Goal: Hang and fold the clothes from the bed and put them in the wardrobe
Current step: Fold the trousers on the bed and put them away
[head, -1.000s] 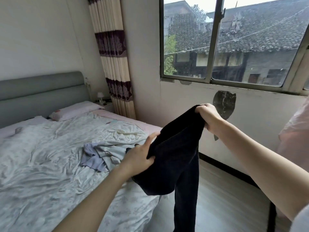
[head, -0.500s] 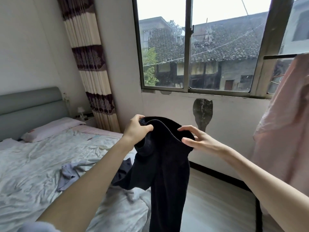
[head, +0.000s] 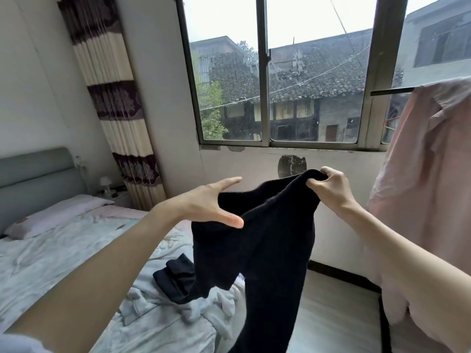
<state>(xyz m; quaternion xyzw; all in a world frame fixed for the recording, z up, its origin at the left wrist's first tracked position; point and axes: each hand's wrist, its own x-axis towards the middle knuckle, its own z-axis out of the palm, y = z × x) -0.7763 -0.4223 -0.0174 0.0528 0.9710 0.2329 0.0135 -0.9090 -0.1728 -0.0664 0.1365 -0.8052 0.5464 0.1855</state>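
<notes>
Trousers (head: 265, 240) hang in the air between both hands, above the near corner of the bed (head: 63, 256) and the strip of floor under the window (head: 280, 80). The right hand (head: 331, 189) pinches the waistband at its top edge, thumb and curled fingers bunching the dark cloth. The left hand (head: 211, 202) is spread, fingers straight and thumb out, its palm against the other side of the waist; I cannot tell whether any fingers behind the cloth grip it. One leg drops straight down past the bottom of the view, the other is shorter and rumpled, ending just over the bed.

On the bed lie more clothes: a dark piece (head: 175, 278) beside a pale crumpled one (head: 204, 309). A pink shirt (head: 428, 200) hangs at the right from a dark rail (head: 392, 91).

By my reading, the step in hand is straightening the trousers at the waist, ahead of folding or hanging them; the sorting as a whole looks only partly done, since clothes are left on the bed. The next move seems to call for the left hand to close on the waistband opposite the right, so the waist can be pulled flat and the legs shaken to hang side by side. The rumpled leg may need a tug to drop free.
</notes>
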